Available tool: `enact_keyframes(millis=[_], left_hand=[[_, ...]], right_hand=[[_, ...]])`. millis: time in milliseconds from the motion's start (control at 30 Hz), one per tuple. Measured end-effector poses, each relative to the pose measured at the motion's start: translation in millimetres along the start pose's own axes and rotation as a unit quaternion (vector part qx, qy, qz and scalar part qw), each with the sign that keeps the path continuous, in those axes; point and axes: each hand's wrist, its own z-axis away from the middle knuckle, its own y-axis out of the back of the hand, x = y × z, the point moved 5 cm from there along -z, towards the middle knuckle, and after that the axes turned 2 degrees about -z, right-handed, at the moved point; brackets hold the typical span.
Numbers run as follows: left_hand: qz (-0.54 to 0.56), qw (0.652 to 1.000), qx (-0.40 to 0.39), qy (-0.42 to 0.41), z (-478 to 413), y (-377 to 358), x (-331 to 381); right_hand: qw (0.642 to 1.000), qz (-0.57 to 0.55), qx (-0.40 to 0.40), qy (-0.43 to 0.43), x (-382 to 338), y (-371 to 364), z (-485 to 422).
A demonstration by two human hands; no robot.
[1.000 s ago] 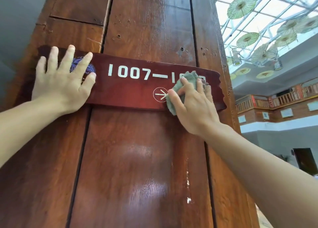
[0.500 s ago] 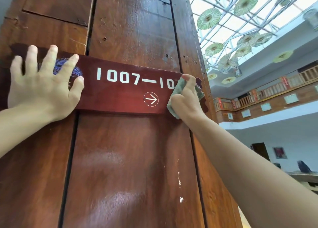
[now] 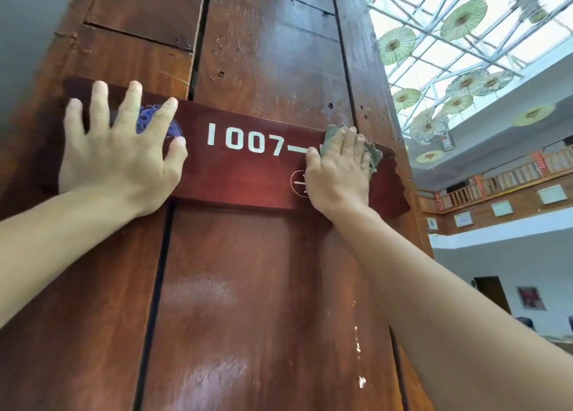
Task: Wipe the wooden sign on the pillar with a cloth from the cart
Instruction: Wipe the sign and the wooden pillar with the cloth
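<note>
A dark red wooden sign (image 3: 235, 178) with white numbers "1007—" and a blue emblem is fixed across the brown plank pillar (image 3: 248, 286). My left hand (image 3: 121, 156) lies flat with spread fingers on the sign's left end, half covering the emblem. My right hand (image 3: 339, 174) presses a grey-green cloth (image 3: 373, 156) flat against the sign's right part, hiding the later digits and most of the circled arrow. Only the cloth's edges show around my fingers.
The pillar's right edge drops away to an open atrium. A glass roof hung with pale green paper umbrellas (image 3: 397, 44) is above on the right, and a wooden balcony railing (image 3: 502, 181) runs farther back. A grey wall (image 3: 24, 22) lies to the left.
My right hand has flattened on the cloth and slid left and up over the arrow and digits, after wiping near the sign's right end. My left hand has stayed in place.
</note>
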Motion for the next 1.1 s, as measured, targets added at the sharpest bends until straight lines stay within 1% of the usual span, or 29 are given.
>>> enact_keyframes(millis=[67,100,167,200,267,333,400,433,500,533,600,667,800,867,967,1033,1100], left_hand=[[-0.021,1.0,-0.013,-0.007,0.1,0.0,3.1],[-0.012,1.0,-0.022,-0.009,-0.4,1.3,2.0],[-0.013,0.999,-0.036,-0.007,-0.8,0.1,-3.3],[-0.006,0.999,-0.033,-0.009,-0.9,-0.3,-6.3],[0.006,0.999,-0.039,-0.021,-1.3,0.4,-8.9],[0.017,0.998,-0.055,-0.029,-1.9,1.5,-12.2],[0.015,0.997,-0.062,-0.05,-1.7,4.5,-18.3],[0.012,0.996,-0.062,-0.07,-1.9,6.5,-23.1],[0.004,0.991,-0.063,-0.119,-2.3,11.0,-34.5],[0.003,0.988,-0.068,-0.142,-2.9,12.4,-38.9],[-0.001,0.985,-0.078,-0.154,-2.1,13.7,-43.4],[-0.004,0.99,-0.073,-0.123,-1.0,14.4,-44.3],[0.011,0.995,-0.077,-0.07,0.7,14.8,-45.6],[0.02,0.994,-0.083,-0.065,1.5,14.2,-45.4],[0.025,0.994,-0.081,-0.071,2.3,13.3,-45.6],[0.039,0.994,-0.079,-0.071,2.2,14.4,-46.6],[0.074,0.992,-0.082,-0.056,2.3,15.6,-49.0]], right_hand=[[0.996,0.005,-0.022,0.086,-52.9,-17.0,12.4],[0.99,-0.001,-0.031,0.134,-82.6,-25.0,22.6],[0.973,-0.009,-0.04,0.226,-129.6,-36.4,46.1],[0.966,-0.02,-0.042,0.255,-143.4,-38.3,55.5],[0.956,-0.029,-0.056,0.288,-148.2,-37.5,59.2],[0.945,-0.021,-0.065,0.32,-131.6,-29.6,53.3],[0.946,-0.002,-0.06,0.319,-97.4,-19.1,45.3],[0.955,0.008,-0.043,0.295,-72.8,-12.6,38.3],[0.981,0.013,-0.026,0.19,-9.7,4.8,23.3],[0.991,0.011,-0.034,0.125,23.9,12.7,18.4],[0.997,0.03,-0.055,0.035,75.6,22.7,12.8],[0.998,0.033,-0.046,-0.01,92.7,24.1,10.3],[0.998,0.003,0.013,-0.067,62.8,12.0,10.6],[0.999,0.011,0.025,-0.045,34.4,1.6,13.6],[0.999,0.019,0.021,0.033,-30.5,-13.8,26.1],[0.993,0.015,0.013,0.118,-84.0,-23.2,43.4],[0.972,0.027,0.001,0.233,-130.3,-35.1,66.2]])
